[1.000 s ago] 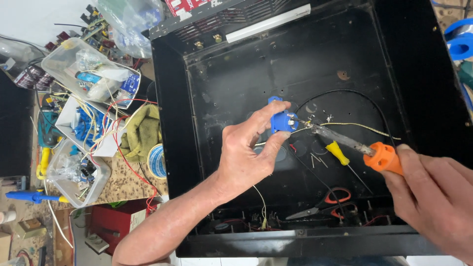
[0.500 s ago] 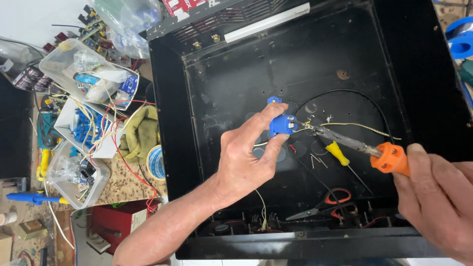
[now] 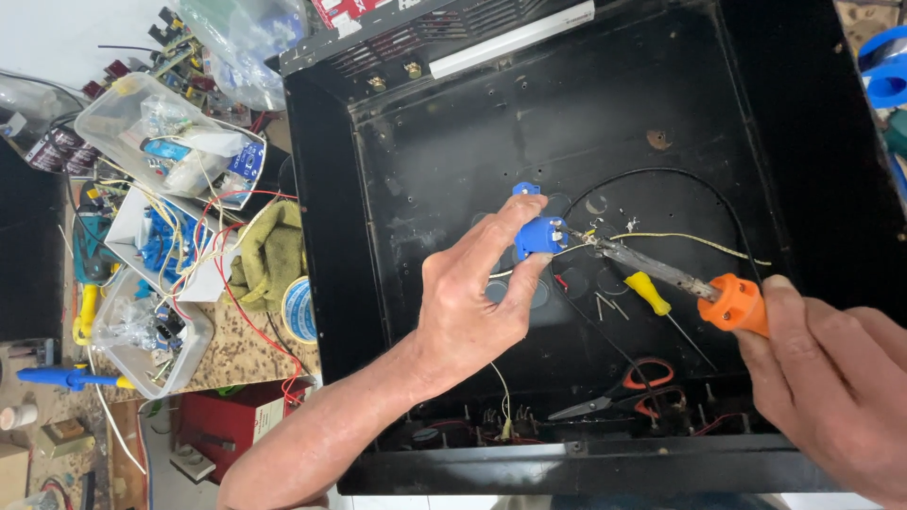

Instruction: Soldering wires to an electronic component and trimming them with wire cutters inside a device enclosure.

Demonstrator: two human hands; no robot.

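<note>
Hands inside black metal case [image 3: 416, 189]: left hand [image 3: 472, 302] pinching blue component [image 3: 540, 234], right hand [image 3: 831, 378] gripping soldering iron [image 3: 680, 281].

The light is bright and even, coming from above. The black box [image 3: 586, 142] shines a little on its far floor. Shadows are soft. Everything looks sharp, with slight bending at the edges.

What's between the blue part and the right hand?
In the head view, the soldering iron spans it: its tip meets the blue part pinched by the left hand, and its orange handle sits in the right hand.
</note>
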